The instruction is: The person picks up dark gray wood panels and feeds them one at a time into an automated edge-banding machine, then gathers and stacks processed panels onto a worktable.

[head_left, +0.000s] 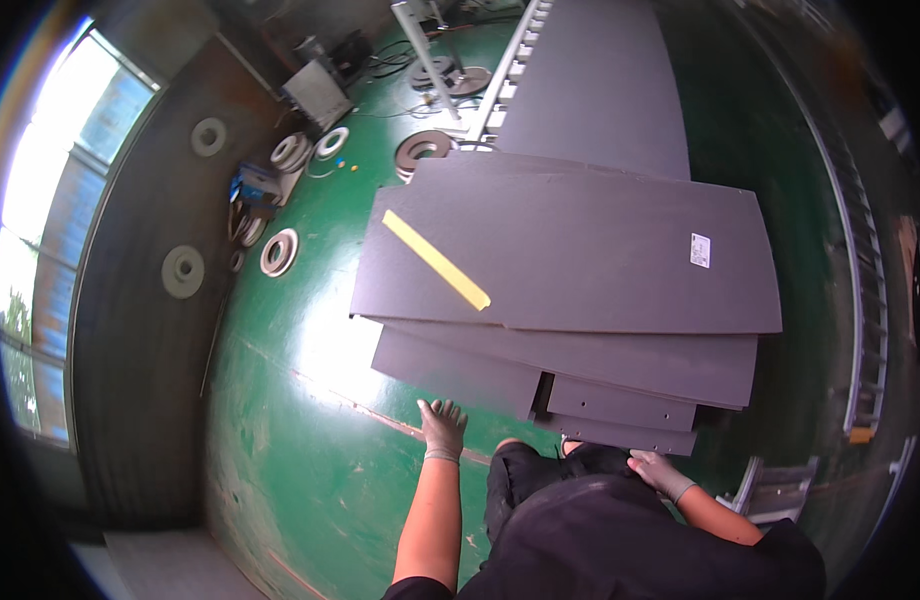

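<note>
My left hand (pixel 443 428), in a thin grey glove, hangs over the green floor with its fingers apart and nothing in it. It is to the left of the stacked dark grey panels, apart from them. My right hand (pixel 662 473), gloved too, is beside my dark trousers, just below the nearest panel edge. Its fingers look loosely extended, and I see nothing held. The top panel (pixel 600 260) carries a diagonal yellow strip (pixel 437 260) and a white label (pixel 700 250). Beneath it, other panels (pixel 620 355) stick out toward me, offset, the lowest with small holes.
Beyond the stack, another long grey panel (pixel 600 90) lies next to a white roller frame (pixel 505 75). Several rings (pixel 280 252) and reels are on the green floor (pixel 270 420) at the left. Ladder-like rails (pixel 865 330) run along the right. A window (pixel 50 230) is far left.
</note>
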`<state>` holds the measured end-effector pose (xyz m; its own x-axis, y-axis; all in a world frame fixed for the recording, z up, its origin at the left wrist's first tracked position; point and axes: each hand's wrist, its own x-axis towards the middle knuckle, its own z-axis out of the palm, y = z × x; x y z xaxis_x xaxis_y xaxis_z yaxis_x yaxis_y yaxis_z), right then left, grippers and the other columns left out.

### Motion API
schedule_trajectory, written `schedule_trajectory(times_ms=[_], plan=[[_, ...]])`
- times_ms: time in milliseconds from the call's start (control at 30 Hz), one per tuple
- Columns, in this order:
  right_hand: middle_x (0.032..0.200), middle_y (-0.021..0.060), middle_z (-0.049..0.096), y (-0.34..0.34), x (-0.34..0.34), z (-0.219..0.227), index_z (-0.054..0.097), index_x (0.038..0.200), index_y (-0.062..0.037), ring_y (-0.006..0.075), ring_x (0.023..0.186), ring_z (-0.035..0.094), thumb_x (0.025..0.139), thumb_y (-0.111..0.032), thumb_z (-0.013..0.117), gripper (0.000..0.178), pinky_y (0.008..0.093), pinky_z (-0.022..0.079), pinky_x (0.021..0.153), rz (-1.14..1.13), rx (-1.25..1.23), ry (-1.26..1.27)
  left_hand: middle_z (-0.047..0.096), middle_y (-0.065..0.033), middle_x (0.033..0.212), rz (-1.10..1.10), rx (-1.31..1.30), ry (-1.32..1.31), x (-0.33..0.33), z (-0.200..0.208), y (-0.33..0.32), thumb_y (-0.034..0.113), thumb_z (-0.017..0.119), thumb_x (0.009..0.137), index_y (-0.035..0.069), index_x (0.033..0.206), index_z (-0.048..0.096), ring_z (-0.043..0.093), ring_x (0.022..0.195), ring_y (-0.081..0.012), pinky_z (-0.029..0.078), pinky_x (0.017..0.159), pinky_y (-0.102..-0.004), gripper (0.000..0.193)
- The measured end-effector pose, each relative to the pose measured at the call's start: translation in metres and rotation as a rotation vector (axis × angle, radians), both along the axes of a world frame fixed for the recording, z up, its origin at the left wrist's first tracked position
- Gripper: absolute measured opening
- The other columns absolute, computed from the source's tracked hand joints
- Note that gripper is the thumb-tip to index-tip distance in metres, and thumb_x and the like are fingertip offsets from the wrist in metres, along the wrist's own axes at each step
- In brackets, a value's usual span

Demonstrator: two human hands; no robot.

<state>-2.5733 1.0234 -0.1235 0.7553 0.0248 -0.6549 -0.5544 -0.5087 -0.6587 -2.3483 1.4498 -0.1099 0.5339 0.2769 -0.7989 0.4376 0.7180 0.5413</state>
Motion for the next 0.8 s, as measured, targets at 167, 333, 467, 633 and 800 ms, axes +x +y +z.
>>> schedule_trajectory(times_ms=[167,333,467,633,800], plan=[[0.128,0.0103,0.061,0.017,-0.013,-0.03,0.06,0.127,-0.0018,0.0239,0.12,0.054,0.093,-0.025,0.058,0.041,0.0381,0.038,0.107,-0.827,0.479,0.227,0.058,-0.011,0.133,-1.418,1.731,-0.247,0.061,0.013,-0.026,0.043,0.051,0.094,0.01,0.131,0.056,0.051,0.126,-0.0305,0.04,0.103,-0.047,0.05],[0.118,0.009,0.064,0.068,0.044,0.05,0.062,0.121,-0.0044,0.0258,0.115,0.056,0.096,-0.03,0.048,0.038,0.0459,0.042,0.105,-1.34,0.859,0.123,0.065,-0.0106,0.121,-1.461,2.096,-0.416,0.065,0.042,-0.026,0.042,0.059,0.089,0.012,0.119,0.065,0.059,0.113,-0.0316,0.046,0.092,-0.0462,0.043],[0.125,0.0141,0.06,0.084,0.017,0.01,0.06,0.125,-0.0056,0.0318,0.121,0.053,0.095,-0.037,0.045,0.045,0.0519,0.037,0.108,-1.55,1.067,-0.019,0.066,-0.0107,0.117,-1.438,1.876,-0.511,0.074,0.07,-0.025,0.043,0.058,0.089,0.012,0.117,0.066,0.06,0.111,-0.0314,0.046,0.092,-0.0466,0.042],[0.142,0.0162,0.048,0.117,0.067,0.083,0.052,0.138,-0.0111,0.0374,0.133,0.041,0.089,-0.056,0.041,0.067,0.0576,0.024,0.115,-2.033,1.148,0.01,0.066,-0.0085,0.115,-1.508,1.632,-0.447,0.079,0.079,-0.022,0.045,0.055,0.091,0.012,0.116,0.067,0.059,0.111,-0.0301,0.044,0.094,-0.0455,0.043],[0.15,0.012,0.042,0.115,0.096,0.099,0.045,0.145,-0.0137,0.0353,0.138,0.036,0.085,-0.059,0.041,0.075,0.0543,0.024,0.116,-2.076,1.26,0.089,0.066,-0.0058,0.118,-1.601,1.653,-0.519,0.08,0.071,-0.018,0.044,0.06,0.088,0.013,0.116,0.066,0.061,0.11,-0.0281,0.047,0.091,-0.0446,0.042]])
